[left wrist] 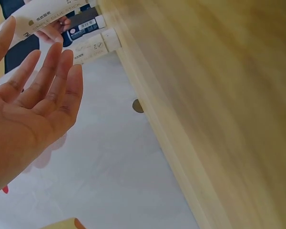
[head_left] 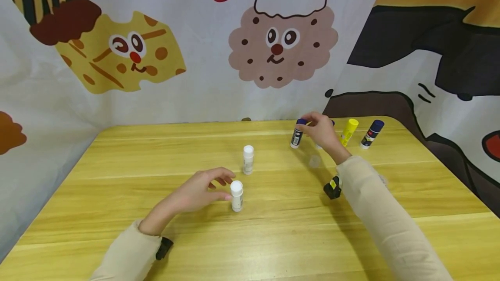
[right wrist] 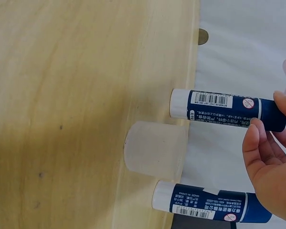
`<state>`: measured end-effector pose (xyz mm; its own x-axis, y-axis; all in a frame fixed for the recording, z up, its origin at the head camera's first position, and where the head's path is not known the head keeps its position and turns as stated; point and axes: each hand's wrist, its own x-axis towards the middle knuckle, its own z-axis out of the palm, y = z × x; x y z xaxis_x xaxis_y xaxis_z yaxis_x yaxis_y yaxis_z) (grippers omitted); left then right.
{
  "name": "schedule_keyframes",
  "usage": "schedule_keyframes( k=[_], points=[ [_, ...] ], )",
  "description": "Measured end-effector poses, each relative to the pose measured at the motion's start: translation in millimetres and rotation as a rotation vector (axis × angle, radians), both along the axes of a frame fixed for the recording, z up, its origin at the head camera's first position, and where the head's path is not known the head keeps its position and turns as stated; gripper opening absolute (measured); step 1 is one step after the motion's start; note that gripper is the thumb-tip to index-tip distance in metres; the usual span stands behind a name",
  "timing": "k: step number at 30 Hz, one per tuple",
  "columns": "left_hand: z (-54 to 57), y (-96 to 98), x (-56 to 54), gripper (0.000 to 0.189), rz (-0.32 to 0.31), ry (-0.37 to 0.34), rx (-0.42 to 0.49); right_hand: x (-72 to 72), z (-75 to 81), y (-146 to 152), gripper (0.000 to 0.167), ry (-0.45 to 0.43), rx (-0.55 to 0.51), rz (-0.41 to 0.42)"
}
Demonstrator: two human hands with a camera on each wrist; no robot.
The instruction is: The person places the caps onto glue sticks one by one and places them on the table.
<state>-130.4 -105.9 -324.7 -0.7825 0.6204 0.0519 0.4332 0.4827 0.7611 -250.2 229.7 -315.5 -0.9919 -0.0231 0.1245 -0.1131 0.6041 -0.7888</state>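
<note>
My right hand (head_left: 322,134) pinches a dark blue glue stick (head_left: 297,137) by its cap, between thumb and fingers. The stick stands upright with its white base at the table, its barcode label showing in the right wrist view. My left hand (head_left: 200,191) is beside the nearer white glue stick (head_left: 236,198), fingers loosely bent and thumb tip close to its side, gripping nothing. Behind that one stands another white glue stick (head_left: 248,161). A second blue glue stick (right wrist: 209,202) is mostly hidden behind my right hand in the head view.
A translucent short cylinder (right wrist: 155,148) sits between the two blue sticks. Further right stand a yellow glue stick (head_left: 349,131) and another dark blue one (head_left: 372,134). The wooden table (head_left: 156,155) ends at a cartoon-printed curtain (head_left: 203,55).
</note>
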Motion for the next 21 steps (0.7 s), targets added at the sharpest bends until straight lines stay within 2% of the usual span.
schedule_keyframes(
  k=[12, 21],
  points=[
    [1.9, 3.9, 1.5, 0.033, -0.023, -0.018, 0.012, 1.0, -4.8, 3.3, 0.039, 0.015, -0.006, 0.034],
    [1.7, 5.3, 2.4, 0.030, -0.030, -0.014, 0.014, 6.0, -2.4, 9.5, 0.045, -0.027, 0.027, 0.054]
  ],
)
